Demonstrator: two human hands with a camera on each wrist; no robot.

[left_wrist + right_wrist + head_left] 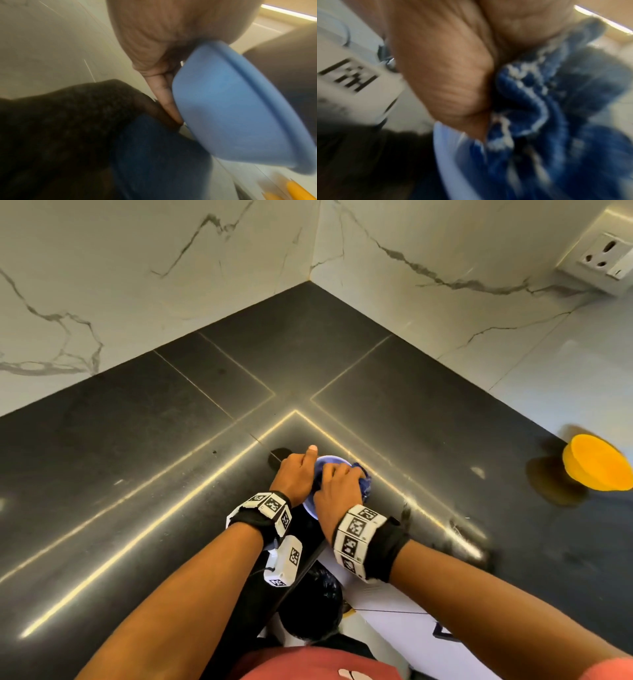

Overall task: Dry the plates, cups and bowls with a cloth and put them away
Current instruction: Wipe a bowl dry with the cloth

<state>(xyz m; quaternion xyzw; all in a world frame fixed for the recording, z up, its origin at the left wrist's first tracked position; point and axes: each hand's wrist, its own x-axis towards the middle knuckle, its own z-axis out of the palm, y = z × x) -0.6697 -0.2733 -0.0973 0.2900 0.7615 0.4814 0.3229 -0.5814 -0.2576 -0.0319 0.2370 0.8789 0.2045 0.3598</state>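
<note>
A light blue bowl (329, 463) is held in the air over the inner corner of the black counter. My left hand (297, 474) grips its left rim, thumb raised; in the left wrist view the fingers (164, 94) lie against the outside of the blue bowl (240, 108). My right hand (337, 489) grips a bunched blue cloth (363, 479) with white flecks and pushes it into the bowl. In the blurred right wrist view the blue cloth (547, 115) bulges from the right hand (453, 67), with the bowl's pale rim (447, 148) below it.
A yellow bowl (597, 463) lies tilted on the black counter (171, 457) at the far right. Marble walls meet in a corner behind. A white wall socket (606, 256) sits at the upper right. White floor tiles and dark trousers show below my arms.
</note>
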